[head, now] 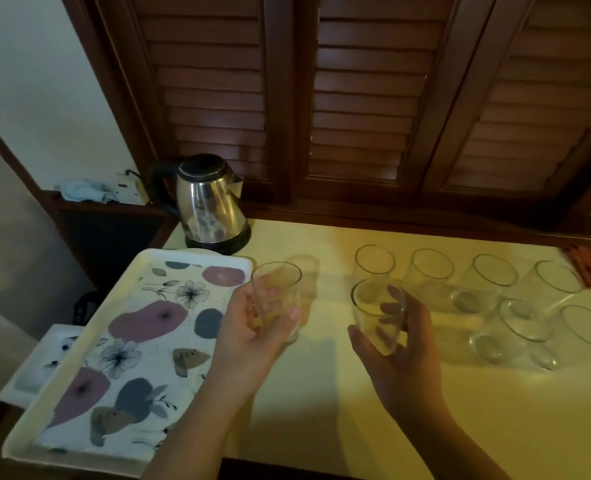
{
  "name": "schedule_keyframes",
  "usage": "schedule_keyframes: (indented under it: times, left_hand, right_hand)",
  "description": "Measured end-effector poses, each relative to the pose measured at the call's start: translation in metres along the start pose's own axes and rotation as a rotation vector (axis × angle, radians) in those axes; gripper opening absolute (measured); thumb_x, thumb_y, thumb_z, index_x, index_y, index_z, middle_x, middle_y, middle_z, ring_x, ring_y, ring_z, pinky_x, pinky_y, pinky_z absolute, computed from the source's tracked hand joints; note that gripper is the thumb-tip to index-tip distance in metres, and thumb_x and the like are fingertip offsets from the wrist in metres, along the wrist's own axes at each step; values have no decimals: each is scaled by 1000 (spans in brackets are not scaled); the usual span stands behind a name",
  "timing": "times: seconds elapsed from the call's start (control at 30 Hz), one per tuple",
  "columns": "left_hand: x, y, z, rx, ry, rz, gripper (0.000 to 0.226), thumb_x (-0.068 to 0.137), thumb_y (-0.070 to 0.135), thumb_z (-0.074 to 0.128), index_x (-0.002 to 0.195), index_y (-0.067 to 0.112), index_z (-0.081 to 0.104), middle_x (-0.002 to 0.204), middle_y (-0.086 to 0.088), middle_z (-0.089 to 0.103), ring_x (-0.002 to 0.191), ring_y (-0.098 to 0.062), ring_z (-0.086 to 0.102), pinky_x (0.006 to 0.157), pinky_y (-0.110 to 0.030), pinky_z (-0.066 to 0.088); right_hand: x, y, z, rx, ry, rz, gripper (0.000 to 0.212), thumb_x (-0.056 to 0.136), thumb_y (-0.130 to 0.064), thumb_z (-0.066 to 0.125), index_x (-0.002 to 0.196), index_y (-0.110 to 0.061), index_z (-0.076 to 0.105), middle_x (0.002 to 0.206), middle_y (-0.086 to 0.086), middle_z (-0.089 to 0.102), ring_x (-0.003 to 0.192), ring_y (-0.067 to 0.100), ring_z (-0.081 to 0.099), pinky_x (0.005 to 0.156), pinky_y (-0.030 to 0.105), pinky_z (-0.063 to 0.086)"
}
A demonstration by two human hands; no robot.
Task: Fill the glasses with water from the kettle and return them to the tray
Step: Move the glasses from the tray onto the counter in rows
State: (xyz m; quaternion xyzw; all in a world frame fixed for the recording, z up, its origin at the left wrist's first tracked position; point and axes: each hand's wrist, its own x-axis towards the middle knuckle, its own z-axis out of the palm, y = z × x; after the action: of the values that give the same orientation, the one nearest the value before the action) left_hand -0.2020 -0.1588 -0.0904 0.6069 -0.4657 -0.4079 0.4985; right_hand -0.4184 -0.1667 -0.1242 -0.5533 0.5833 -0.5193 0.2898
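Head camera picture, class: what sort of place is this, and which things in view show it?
Probably a home or guest-room drinks corner: an electric kettle on a counter, a floral tray, and louvred wooden doors behind.

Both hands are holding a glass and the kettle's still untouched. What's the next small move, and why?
Probably set the left hand's glass down on the table. Both hands are full, the right hand holding another glass, and the kettle stands at the back left, so a hand must be freed to pour.
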Motion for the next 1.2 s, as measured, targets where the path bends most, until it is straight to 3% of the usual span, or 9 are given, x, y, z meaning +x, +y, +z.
schedule_keyframes:
  times: [0.07,0.17,0.47,0.73,1.0,1.2]
  left_hand:
    - [-7,-1,21,-10,-24,26,57,86,33,84,135,45,56,120,25,69,109,17,60,74,-4,51]
    - [-16,-2,48,0,-43,42,57,83,30,86,130,48,59,117,35,67,111,15,61,76,-2,49]
    - [-21,-16,117,65,2,71,69,77,33,93,132,47,53,125,23,66,117,9,62,89,-7,50]
    - [-12,-24,149,67,18,65,69,76,28,94,128,42,52,122,18,66,112,9,63,88,-9,51]
    - [-4,-28,161,56,40,70,66,75,28,94,127,41,55,122,20,67,113,4,65,94,-19,55]
    - [-2,-30,163,61,40,84,67,75,27,95,128,39,56,122,19,68,113,4,66,91,-14,54]
  right_hand:
    - [1,10,-16,14,-1,31,78,78,-25,92,142,-36,49,126,-6,60,117,14,62,90,41,60]
    - [2,20,-37,99,-15,74,76,80,-20,92,141,-34,49,124,-11,62,115,5,63,86,26,55]
    - [14,59,-70,30,-22,70,76,77,-25,94,137,-33,49,118,-13,65,114,3,66,88,12,49]
    - [31,79,-76,1,-33,45,77,77,-27,94,139,-27,49,120,-12,61,116,6,64,100,42,58]
    - [41,84,-77,-17,-61,26,77,77,-26,93,139,-27,47,120,-13,62,115,8,65,97,40,58]
    - [40,84,-78,-16,-74,44,79,76,-25,94,139,-30,46,122,-15,62,115,6,65,96,35,58]
